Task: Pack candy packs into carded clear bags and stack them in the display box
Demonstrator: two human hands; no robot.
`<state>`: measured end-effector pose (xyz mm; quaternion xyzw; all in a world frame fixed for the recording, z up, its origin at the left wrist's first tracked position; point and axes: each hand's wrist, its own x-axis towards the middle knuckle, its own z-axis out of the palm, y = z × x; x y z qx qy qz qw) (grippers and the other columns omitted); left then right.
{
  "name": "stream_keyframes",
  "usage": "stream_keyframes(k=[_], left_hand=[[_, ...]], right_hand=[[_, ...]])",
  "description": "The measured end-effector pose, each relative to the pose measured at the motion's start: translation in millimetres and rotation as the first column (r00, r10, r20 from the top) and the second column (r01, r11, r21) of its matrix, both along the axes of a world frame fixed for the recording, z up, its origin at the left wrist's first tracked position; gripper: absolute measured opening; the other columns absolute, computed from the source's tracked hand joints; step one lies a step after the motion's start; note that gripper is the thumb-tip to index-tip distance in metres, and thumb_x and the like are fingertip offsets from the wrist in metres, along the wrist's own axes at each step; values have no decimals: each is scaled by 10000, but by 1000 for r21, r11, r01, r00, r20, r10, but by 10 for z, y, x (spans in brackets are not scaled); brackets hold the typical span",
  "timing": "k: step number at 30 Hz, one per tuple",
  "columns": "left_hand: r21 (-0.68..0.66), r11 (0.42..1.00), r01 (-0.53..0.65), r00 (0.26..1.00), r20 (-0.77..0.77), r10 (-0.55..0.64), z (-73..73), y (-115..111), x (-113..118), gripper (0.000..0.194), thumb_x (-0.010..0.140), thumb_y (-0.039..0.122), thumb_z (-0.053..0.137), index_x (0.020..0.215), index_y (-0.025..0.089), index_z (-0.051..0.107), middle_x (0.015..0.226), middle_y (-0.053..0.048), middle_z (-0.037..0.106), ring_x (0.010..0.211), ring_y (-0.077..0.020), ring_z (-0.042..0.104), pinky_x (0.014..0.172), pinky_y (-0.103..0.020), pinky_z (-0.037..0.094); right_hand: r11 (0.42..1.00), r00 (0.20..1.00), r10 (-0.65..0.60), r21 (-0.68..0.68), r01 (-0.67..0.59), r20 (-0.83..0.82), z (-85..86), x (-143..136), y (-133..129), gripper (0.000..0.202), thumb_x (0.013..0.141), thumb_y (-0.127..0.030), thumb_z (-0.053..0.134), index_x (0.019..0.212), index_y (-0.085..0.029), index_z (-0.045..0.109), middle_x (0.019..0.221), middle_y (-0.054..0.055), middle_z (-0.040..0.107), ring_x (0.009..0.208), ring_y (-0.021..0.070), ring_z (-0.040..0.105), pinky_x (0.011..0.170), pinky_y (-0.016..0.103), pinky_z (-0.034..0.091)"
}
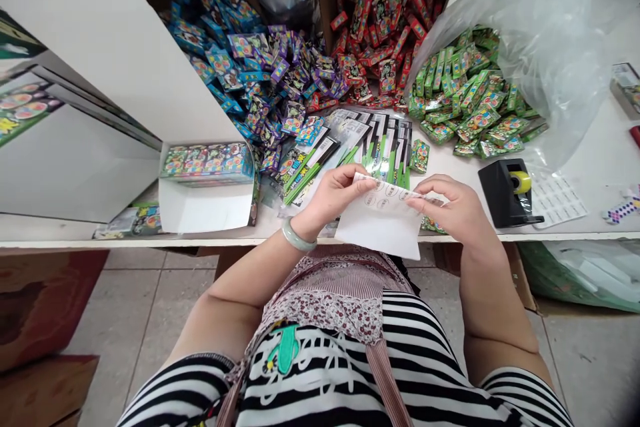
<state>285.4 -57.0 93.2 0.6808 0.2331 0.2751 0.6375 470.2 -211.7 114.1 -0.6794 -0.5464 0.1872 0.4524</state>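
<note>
Between both hands, just over the table's front edge, is a white sticker sheet [379, 230] with round printed labels along its folded-over top. My left hand [336, 193] pinches its upper left corner. The upper right edge is gripped by the fingers of my right hand [450, 203]. Behind the sheet lies a fanned pile of flat printed packets [387, 137] with green and black edges. A small green box [420, 155] rests beside that pile. Left of my hands, an open display carton [207, 203] holds rows of small colourful boxes, its white flap folded toward me.
Heaps of blue boxes [220, 70], purple boxes [300, 67] and red boxes [383, 33] spill across the back. Green boxes [465, 93] pour from a clear plastic bag [555, 47]. A black tape dispenser [503, 193] stands at right, beside another label sheet [563, 200]. White cardboard [100, 40] leans at left.
</note>
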Motion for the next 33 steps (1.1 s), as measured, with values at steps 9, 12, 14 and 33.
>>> stream_keyframes(k=[9,12,14,33], left_hand=[[80,994,77,992,98,-84,41,-19,25,220,778,384,794,782,188,693,789,-18,651,779,-133,593,747,-280,478],[61,994,94,991,88,-99,35,-28,20,245,772,408,798,778,190,687,792,-22,652,776,-137,593,740,-284,482],[35,995,89,995,49,-90,23,-26,12,257,777,421,788,787,187,682,779,-16,647,746,-130,581,701,-274,472],[-46,999,-10,1000,-29,9,-87,-18,9,360,759,485,776,690,179,598,674,15,536,644,-104,475,582,-253,379]], right_hand=[[995,984,88,-62,-79,155,123,44,92,129,852,-312,706,750,-245,666,738,4,666,744,217,621,749,363,466],[995,987,87,-63,-79,138,121,10,107,165,864,-326,675,731,-244,623,751,8,660,747,217,613,708,344,463],[997,991,68,-52,-63,117,122,-8,106,167,872,-339,669,743,-246,615,768,11,668,761,219,618,701,340,467],[998,998,46,-39,-45,37,47,-2,106,36,827,-245,682,791,-246,678,748,-4,687,714,203,642,676,313,493]])
